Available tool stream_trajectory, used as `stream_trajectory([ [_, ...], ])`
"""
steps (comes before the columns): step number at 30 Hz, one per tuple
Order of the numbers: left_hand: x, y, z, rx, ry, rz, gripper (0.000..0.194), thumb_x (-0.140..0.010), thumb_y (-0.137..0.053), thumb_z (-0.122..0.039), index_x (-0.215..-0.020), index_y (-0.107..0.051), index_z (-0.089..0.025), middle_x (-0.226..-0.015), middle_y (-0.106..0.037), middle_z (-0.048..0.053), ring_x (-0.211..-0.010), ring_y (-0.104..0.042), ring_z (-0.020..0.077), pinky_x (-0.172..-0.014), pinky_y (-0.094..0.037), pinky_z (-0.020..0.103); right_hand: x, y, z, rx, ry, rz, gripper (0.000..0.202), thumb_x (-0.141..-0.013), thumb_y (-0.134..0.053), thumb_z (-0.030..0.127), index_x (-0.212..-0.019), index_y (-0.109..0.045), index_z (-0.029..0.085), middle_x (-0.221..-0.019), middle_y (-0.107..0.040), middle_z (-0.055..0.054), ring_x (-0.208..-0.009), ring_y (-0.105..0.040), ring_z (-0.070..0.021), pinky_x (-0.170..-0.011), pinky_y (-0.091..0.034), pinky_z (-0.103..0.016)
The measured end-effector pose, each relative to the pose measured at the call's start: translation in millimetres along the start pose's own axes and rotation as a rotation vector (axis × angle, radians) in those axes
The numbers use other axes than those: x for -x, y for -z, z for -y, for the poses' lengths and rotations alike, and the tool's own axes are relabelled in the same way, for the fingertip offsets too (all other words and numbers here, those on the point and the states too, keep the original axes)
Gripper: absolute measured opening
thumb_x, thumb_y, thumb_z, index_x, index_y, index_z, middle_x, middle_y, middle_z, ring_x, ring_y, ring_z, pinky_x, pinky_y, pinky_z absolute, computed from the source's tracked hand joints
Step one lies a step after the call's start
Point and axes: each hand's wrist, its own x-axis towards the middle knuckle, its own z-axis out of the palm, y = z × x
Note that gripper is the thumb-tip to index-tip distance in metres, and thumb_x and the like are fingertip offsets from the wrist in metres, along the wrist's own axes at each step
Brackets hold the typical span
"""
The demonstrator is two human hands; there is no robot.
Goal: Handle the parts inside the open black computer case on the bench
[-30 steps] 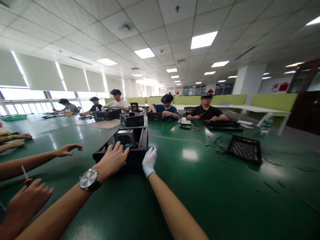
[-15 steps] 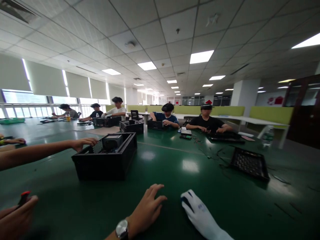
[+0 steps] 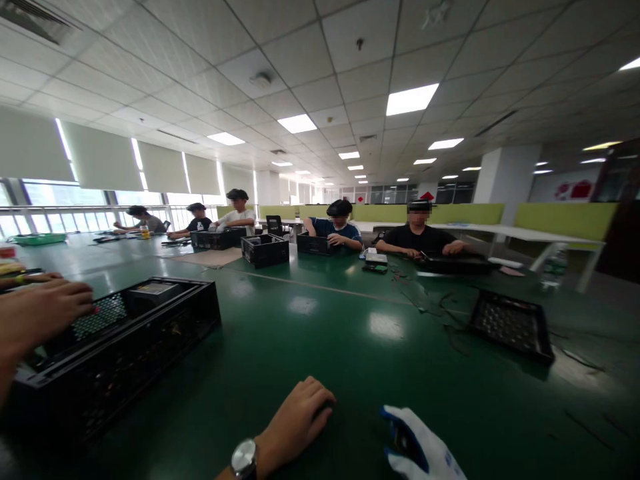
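Observation:
My left hand point(image 3: 300, 420), bare and with a watch at the wrist, rests palm down on the green table point(image 3: 300, 347). Its fingers lie close together, loosely bent, and nothing shows in them. To its right is my right hand point(image 3: 420, 443) in a white glove with a blue palm side, partly cut off by the bottom edge. Thumb and fingers are apart there; the gap between them is dark, and I see no clear object in it. At the left sits a black computer case point(image 3: 130, 347), open on top, out of touch with both my hands.
A co-worker's hand point(image 3: 55, 307) reaches over the case from the left. Across the table people work at other black cases point(image 3: 265, 250). To the right are a black perforated panel point(image 3: 513, 327), a plastic bottle point(image 3: 554, 267) and scattered cables point(image 3: 450, 320).
The near case has turned and shifted left and closer, with the co-worker's hand by it. My left hand's fingers have drawn together and down; my right hand has turned, its thumb-side gap now showing.

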Motion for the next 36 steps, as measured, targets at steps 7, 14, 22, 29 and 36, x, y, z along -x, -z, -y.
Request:
stream_trajectory([
  [7, -27.1, -24.6, -8.1, 0.222, 0.111, -0.049, 0.028, -0.104, -0.043, -0.036, -0.122, -0.062, -0.027, -0.114, -0.066, 0.005, -0.103, -0.061, 0.0202, -0.094, -0.050, 0.035, -30.9, -43.1, 60.3, 0.062, 0.031, 0.141, 0.059, -0.086, -0.061, 0.044, -0.142, -0.055, 0.025, -0.152, -0.048, -0.012, -0.145, -0.039, -0.0337, -0.122, -0.027, -0.049],
  [14, -16.3, -18.0, -2.6, 0.280, 0.099, -0.010, 0.027, -0.103, -0.043, -0.035, -0.122, -0.061, -0.027, -0.107, -0.066, 0.004, -0.097, -0.063, 0.0198, -0.090, -0.051, 0.034, -35.5, -31.2, 54.0, -0.057, 0.277, 0.125, 0.035, -0.082, -0.065, 0.036, -0.116, -0.065, 0.025, -0.115, -0.067, -0.006, -0.109, -0.063, -0.0260, -0.097, -0.049, -0.037],
  [22, -11.5, -27.6, -9.6, 0.045, -0.079, 0.042, 0.023, -0.100, -0.045, -0.020, -0.117, -0.060, -0.023, -0.110, -0.064, 0.006, -0.099, -0.057, 0.0214, -0.091, -0.047, 0.037, -33.5, -32.1, 55.1, 0.031, 0.449, 0.170, 0.031, -0.083, -0.073, 0.038, -0.108, -0.066, 0.023, -0.104, -0.069, -0.003, -0.096, -0.064, -0.0217, -0.085, -0.048, -0.032],
  [29, -8.5, -21.0, -19.3, -0.046, -0.113, 0.073, 0.031, -0.098, -0.047, -0.012, -0.125, -0.055, -0.025, -0.115, -0.063, 0.004, -0.101, -0.055, 0.0209, -0.089, -0.045, 0.037, -18.6, -34.5, 53.8, 0.282, 0.460, 0.053, 0.029, -0.095, -0.049, 0.029, -0.120, -0.058, 0.019, -0.116, -0.065, -0.013, -0.106, -0.065, -0.0258, -0.095, -0.053, -0.042],
  [36, -4.5, -21.9, -19.1, -0.077, -0.116, 0.048, 0.038, -0.098, -0.052, -0.015, -0.134, -0.050, -0.027, -0.119, -0.062, 0.003, -0.105, -0.054, 0.0210, -0.093, -0.046, 0.037, -15.0, -29.2, 50.4, 0.278, 0.472, 0.076, 0.048, -0.100, -0.039, 0.034, -0.142, -0.046, 0.013, -0.137, -0.060, -0.019, -0.128, -0.058, -0.0281, -0.110, -0.046, -0.045],
])
